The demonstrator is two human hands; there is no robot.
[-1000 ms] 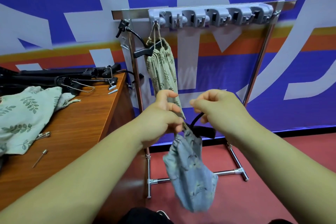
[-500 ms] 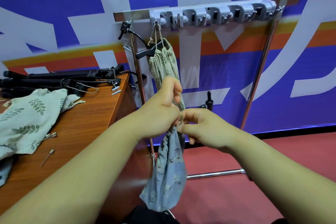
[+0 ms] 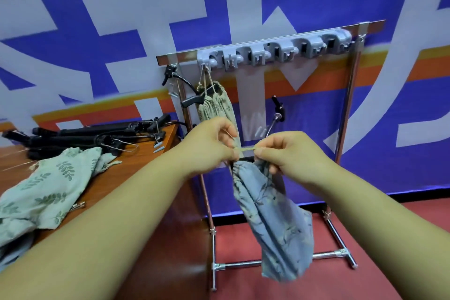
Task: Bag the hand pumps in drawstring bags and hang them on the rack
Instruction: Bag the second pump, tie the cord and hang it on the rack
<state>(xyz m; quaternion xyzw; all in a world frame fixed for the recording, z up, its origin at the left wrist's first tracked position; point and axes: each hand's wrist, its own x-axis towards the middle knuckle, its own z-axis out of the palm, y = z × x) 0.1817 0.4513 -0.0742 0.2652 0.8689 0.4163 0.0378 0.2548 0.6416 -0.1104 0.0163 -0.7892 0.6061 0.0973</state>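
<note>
1. At the left, on the table (image 3: 136, 163), the spare leaf-print bags (image 3: 43, 185) and the black hand pumps (image 3: 92, 134) lie close to the edge. If my elbow brushes them, I think they may fall.
2. The beige bag (image 3: 216, 107) hangs on the first hook of the rack (image 3: 275, 52), and a pump handle sticks out of its mouth. If I knock it while lifting my own bag, its loop could slip off.
3. My left hand (image 3: 209, 146) pinches one end of the cord (image 3: 244, 149), with the fingers curled. If this pinch slips, the cord goes slack and the mouth may open.
4. My right hand (image 3: 289, 153) pinches the other end, so the cord is stretched between both hands. Its lower fingers seem to gather the bag mouth.
5. The blue bag (image 3: 275, 226) hangs in the air under my hands, in front of the rack. A black part of the pump shows at its mouth. If the mouth is not closed tight, the pump may slide out to the floor.
</note>
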